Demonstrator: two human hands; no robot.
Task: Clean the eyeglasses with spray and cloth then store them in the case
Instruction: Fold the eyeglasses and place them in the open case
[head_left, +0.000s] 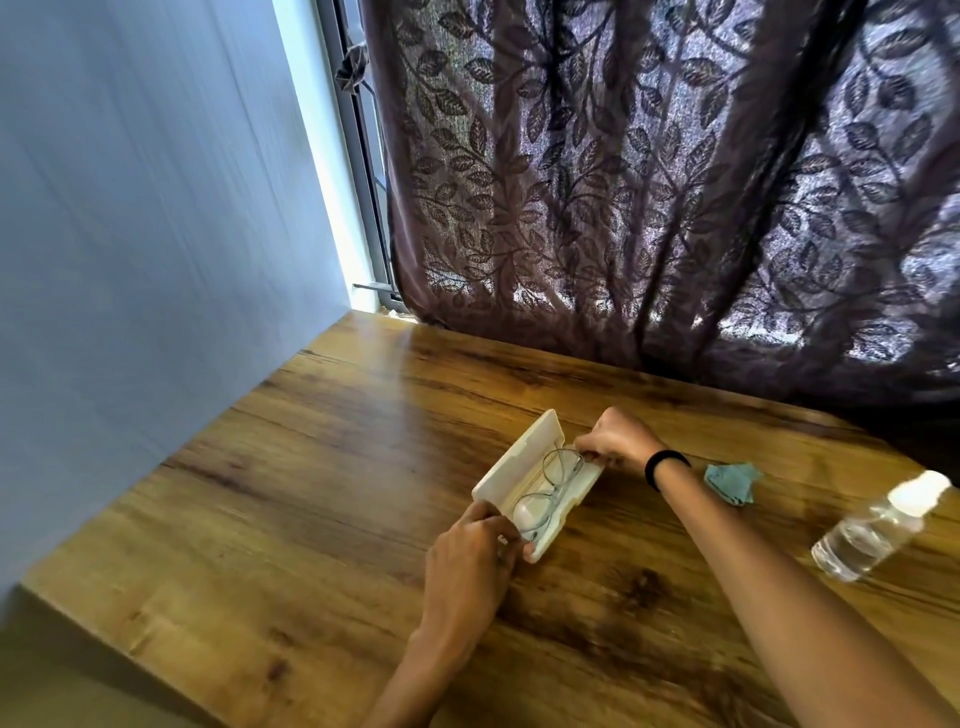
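A white glasses case (519, 457) lies open on the wooden table (337, 467), its lid tipped back to the left. Thin metal-framed eyeglasses (550, 486) lie folded inside it. My left hand (472, 561) pinches the near end of the glasses at the case's near corner. My right hand (615, 439) pinches the far end of the frame at the case's far end; a black band sits on that wrist. A crumpled teal cloth (730, 483) lies on the table to the right of my right wrist. A clear spray bottle (878, 527) with a white cap lies on its side at the far right.
A dark leaf-patterned curtain (649, 182) hangs along the table's far edge. A pale wall (145, 234) runs along the left side, with a window frame (363, 156) in the corner. The table's near-left edge drops off at the lower left.
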